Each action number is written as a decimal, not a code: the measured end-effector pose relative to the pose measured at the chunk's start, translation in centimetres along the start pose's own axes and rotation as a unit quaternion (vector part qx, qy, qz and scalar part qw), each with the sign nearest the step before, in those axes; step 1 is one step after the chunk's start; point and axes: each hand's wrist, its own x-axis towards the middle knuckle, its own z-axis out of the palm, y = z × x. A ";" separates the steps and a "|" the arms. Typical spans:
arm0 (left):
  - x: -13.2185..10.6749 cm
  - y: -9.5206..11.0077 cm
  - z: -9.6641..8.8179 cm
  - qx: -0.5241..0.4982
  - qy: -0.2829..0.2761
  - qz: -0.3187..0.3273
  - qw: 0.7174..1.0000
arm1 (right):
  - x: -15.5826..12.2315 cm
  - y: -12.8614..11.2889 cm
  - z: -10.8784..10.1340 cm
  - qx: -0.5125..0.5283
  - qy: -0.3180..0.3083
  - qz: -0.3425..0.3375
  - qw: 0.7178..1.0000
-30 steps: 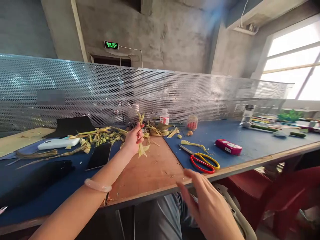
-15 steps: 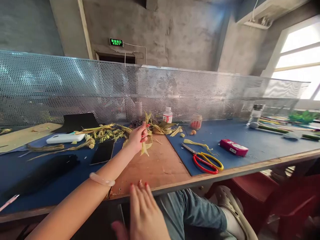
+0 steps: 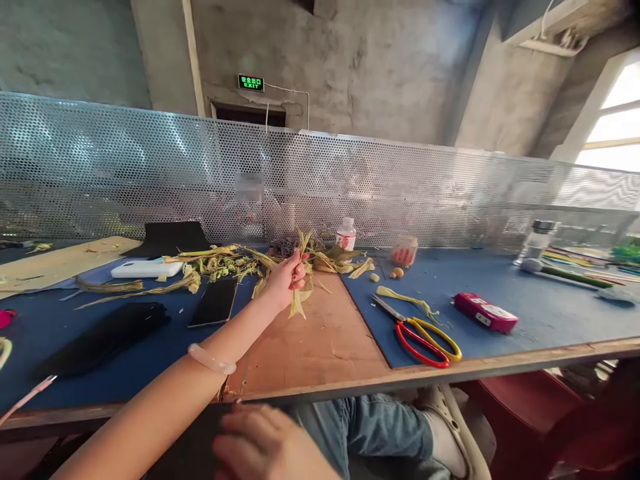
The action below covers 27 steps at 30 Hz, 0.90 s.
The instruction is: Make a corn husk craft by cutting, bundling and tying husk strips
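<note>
My left hand [image 3: 289,280], with a pale bangle at its wrist, reaches over the bare brown board [image 3: 300,347]. Its fingers are closed around a dried corn husk [image 3: 299,301], pale strips of which stick out above and below the fist. Dried leaves and stalks [image 3: 220,263] lie just beyond and to the left of it. Low in the view, near the table's front edge and above my lap, my right hand [image 3: 270,440] is smeared by motion. Its fingers look bent, but whether anything is in them does not show.
Scissors [image 3: 420,337] with red and yellow handles lie right of the board, beside a magenta packet [image 3: 485,312]. A white bottle [image 3: 346,233] and a jar [image 3: 404,251] stand behind. Phones [image 3: 214,303] and a black pouch [image 3: 107,337] lie left. A perforated metal screen [image 3: 380,187] borders the back.
My right hand has drawn down and left from the board's front edge, its straight fingers now bent. My left hand keeps its hold on the husk. The view has turned slightly left.
</note>
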 end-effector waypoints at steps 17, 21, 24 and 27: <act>-0.8 0.7 -0.2 0.024 -0.029 0.008 0.999 | 8.0 17.3 -8.1 0.337 -0.234 0.392 0.824; -1.0 1.1 0.1 0.082 0.043 0.041 0.995 | 8.7 17.3 -6.3 0.363 -0.238 0.372 0.821; -1.0 1.2 0.5 0.122 0.093 0.066 0.986 | 8.9 17.5 -5.2 0.373 -0.248 0.352 0.822; -1.1 0.8 0.8 0.157 0.124 0.079 0.977 | 8.7 18.4 -4.4 0.370 -0.257 0.327 0.831</act>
